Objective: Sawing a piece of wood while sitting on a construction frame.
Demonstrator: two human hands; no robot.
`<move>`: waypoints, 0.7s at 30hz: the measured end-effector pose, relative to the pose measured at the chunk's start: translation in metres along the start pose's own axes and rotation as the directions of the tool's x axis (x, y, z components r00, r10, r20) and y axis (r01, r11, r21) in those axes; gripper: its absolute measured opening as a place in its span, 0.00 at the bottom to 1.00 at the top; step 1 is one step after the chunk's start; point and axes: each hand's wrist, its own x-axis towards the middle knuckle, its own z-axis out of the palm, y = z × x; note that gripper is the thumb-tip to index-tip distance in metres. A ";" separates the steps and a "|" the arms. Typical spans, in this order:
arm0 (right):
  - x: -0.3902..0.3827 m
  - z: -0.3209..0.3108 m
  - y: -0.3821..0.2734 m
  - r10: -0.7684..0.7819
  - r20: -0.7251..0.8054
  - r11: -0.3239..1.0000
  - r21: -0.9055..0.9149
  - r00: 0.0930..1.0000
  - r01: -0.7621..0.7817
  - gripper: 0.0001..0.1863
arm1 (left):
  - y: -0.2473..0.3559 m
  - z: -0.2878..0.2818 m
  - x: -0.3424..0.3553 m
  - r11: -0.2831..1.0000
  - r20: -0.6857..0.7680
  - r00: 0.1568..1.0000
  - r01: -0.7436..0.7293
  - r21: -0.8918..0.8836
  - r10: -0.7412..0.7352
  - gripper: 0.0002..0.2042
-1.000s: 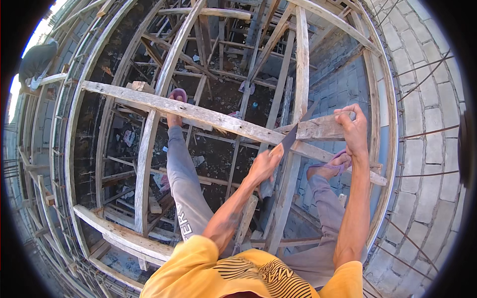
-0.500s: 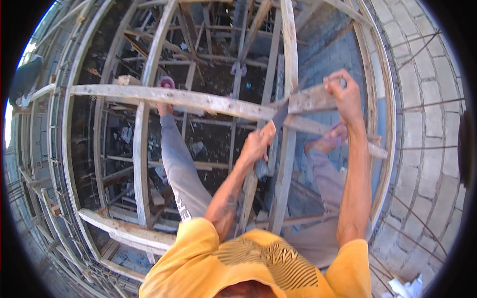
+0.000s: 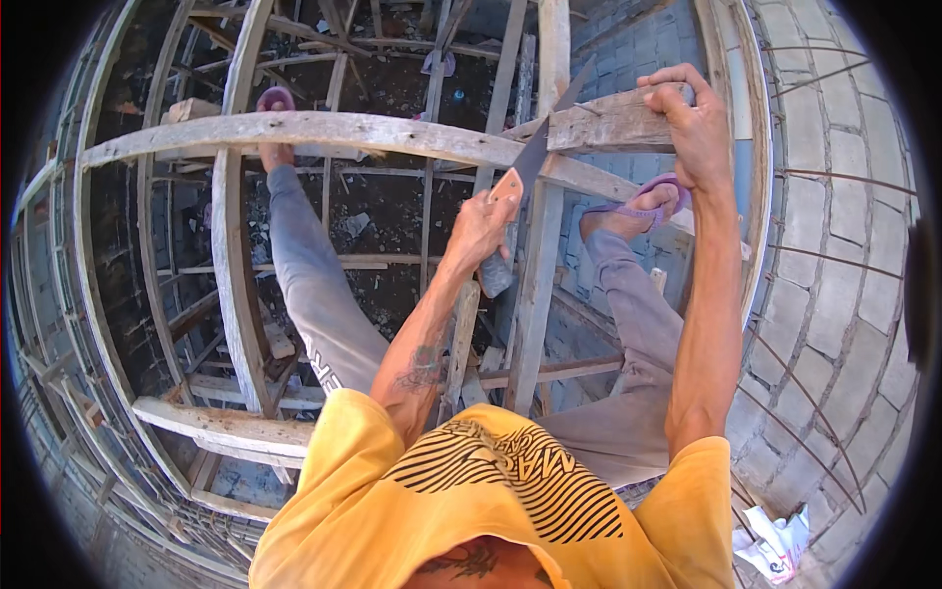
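Note:
My left hand (image 3: 481,228) is wrapped round the handle of a hand saw. The dark saw blade (image 3: 533,152) slants up and to the right, lying against the left end of a short wooden board (image 3: 613,126). At the board's other end, my right hand (image 3: 695,128) is closed over it, thumb and fingers gripping the end. Beneath the board and blade runs a long, pale wooden beam (image 3: 324,130), crossed there by an upright-running timber (image 3: 538,265). The exact contact of the teeth with the wood is hard to make out.
Around me is an open lattice of timbers (image 3: 235,265) with debris far below between them. My feet in purple sandals (image 3: 648,206) rest on the timbers. At the right stands a grey block wall (image 3: 814,245) with thin rebar (image 3: 824,177) sticking out, near a crumpled white bag (image 3: 775,542).
The whole scene sits higher and a little further left in the view. More of the saw blade shows above the board. Both hands keep their hold on the saw and the board.

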 end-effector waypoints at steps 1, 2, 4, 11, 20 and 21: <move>0.000 -0.002 0.004 0.016 0.015 1.000 0.013 1.000 -0.016 0.05 | 0.003 -0.004 -0.013 1.000 -0.018 1.000 0.018 0.004 -0.018 0.22; 0.003 -0.006 0.006 0.023 0.008 0.999 0.029 1.000 -0.023 0.05 | 0.005 -0.010 -0.027 0.997 0.008 1.000 0.015 0.073 -0.016 0.22; 0.000 -0.023 0.013 0.017 -0.040 1.000 0.004 0.999 -0.017 0.05 | -0.006 -0.016 -0.060 0.997 0.103 0.994 0.032 0.073 -0.039 0.21; 0.002 -0.016 0.000 -0.005 -0.045 1.000 0.004 0.999 0.005 0.05 | -0.004 -0.021 -0.066 0.996 0.040 0.997 0.057 0.063 -0.060 0.21; -0.001 -0.022 0.014 0.046 -0.048 0.999 -0.003 0.998 -0.046 0.04 | -0.017 -0.044 -0.106 0.984 0.026 0.992 0.116 0.138 -0.120 0.20; -0.002 -0.017 0.008 0.019 -0.040 1.000 0.020 0.999 -0.019 0.04 | -0.016 -0.054 -0.120 0.984 0.032 0.993 0.111 0.139 -0.117 0.20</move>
